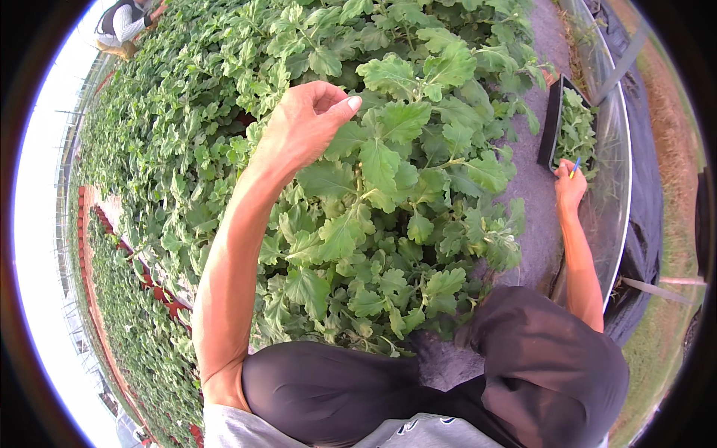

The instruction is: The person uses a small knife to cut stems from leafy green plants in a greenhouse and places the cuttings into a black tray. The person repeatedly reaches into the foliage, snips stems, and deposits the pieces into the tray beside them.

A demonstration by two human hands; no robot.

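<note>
My left hand (308,126) is raised over broad, lobed green leaves (381,165), its thumb and fingertips curled close together; whether something small is between them cannot be told. At the right, my right hand (570,183) holds a slim blue-and-yellow tool (575,168), perhaps a small knife or pen, at the near end of a black plastic tray (550,123). Cut leafy green shoots (577,126) fill the tray. The fingertips of the right hand meet the tray's near corner.
Dense leafy plants (196,112) spread to the left. Clear plastic sheeting (608,185) borders the grey ground path (526,168) at the right, with dark ground fabric (644,224) beyond. A co-worker (123,25) bends over the plants at the top left. Red pots (162,297) stand in rows.
</note>
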